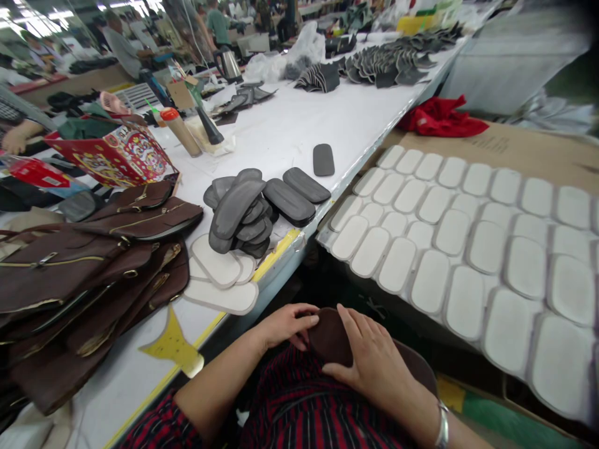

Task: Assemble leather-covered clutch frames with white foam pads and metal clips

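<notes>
slanting from the left hand (291,326) down toward the right forearm (418,399), the long axis of the dark brown oval piece (330,337) runs beneath the right hand (374,350), in front of the red-and-black shirt (299,405) and lower than the white table (281,134). nearer its upper-left end, the left hand seems to pinch the rim narrowly, while the right spreads wide over the middle, though i cannot tell whether it grips underneath.
</notes>
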Tool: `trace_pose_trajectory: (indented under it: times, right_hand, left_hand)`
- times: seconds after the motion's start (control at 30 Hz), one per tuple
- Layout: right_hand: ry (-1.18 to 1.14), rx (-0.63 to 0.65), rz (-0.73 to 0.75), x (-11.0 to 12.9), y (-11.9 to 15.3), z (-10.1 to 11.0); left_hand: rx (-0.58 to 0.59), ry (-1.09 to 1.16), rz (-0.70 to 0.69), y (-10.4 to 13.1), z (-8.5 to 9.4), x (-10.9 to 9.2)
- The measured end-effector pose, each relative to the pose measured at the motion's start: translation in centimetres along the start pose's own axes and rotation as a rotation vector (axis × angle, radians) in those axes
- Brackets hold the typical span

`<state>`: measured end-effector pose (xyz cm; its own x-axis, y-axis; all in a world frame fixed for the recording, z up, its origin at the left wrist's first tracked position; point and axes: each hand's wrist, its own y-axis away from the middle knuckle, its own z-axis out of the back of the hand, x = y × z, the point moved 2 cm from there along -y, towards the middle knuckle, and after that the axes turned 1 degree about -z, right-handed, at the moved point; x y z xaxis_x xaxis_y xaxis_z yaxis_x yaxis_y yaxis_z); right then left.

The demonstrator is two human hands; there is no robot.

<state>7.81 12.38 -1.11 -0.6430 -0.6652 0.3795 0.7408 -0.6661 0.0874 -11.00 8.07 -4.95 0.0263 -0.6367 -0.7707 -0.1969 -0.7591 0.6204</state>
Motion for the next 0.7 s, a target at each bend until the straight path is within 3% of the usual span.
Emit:
trace_pose_trajectory:
  times: [0.17, 0.37, 0.5, 0.6, 0.7]
  right_hand:
    - [0.028, 0.045, 0.014, 0.1, -0.1, 0.2]
    - [0.034, 0.055, 0.028, 0.3, -0.1, -0.2]
    - [-0.046, 0.031, 0.048, 0.2, 0.4, 0.2]
    - [-0.156, -0.027, 0.018, -2.2, 2.3, 1.5]
    - [-0.289, -0.195, -0.283, -7.0, 6.0, 2.9]
  left_hand:
    - [-0.115, -0.074, -0.070, 0.5, -1.3, 0.0]
    - [-0.099, -0.101, -0.097, 1.1, -1.7, -0.4]
    - [-0.096, -0.370, -0.156, 1.5, -1.0, -1.5]
    - [-0.101, -0.634, -0.238, 2.0, -1.0, -2.1]
    - [-0.214, -0.930, -0.349, 2.6, -1.9, -2.4]
